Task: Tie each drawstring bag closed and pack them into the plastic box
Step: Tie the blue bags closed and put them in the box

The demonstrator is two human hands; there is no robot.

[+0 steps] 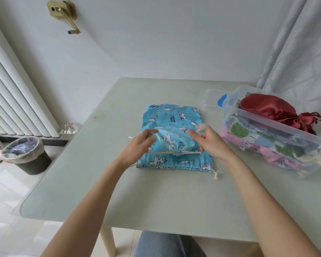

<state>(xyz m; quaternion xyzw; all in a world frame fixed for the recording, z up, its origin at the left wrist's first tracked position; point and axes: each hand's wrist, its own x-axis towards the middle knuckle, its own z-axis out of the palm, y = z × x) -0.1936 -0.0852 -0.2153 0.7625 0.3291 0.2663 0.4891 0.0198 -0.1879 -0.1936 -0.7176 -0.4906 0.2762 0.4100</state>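
Cords of the small blue bag [171, 143] are being pulled taut; my left hand [137, 147] and right hand [209, 143] are each pinching one. Several bags are already lying in the plastic box [278, 127]; the large blue bag [174, 119] is awaiting tying.

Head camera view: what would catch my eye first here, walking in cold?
Probably the small blue unicorn-print drawstring bag at the table's centre, its mouth cinched, with the left hand and right hand pulling its cord sideways. It lies on a larger matching bag. At the right, a shiny red satin bag tops the clear plastic box of packed bags.
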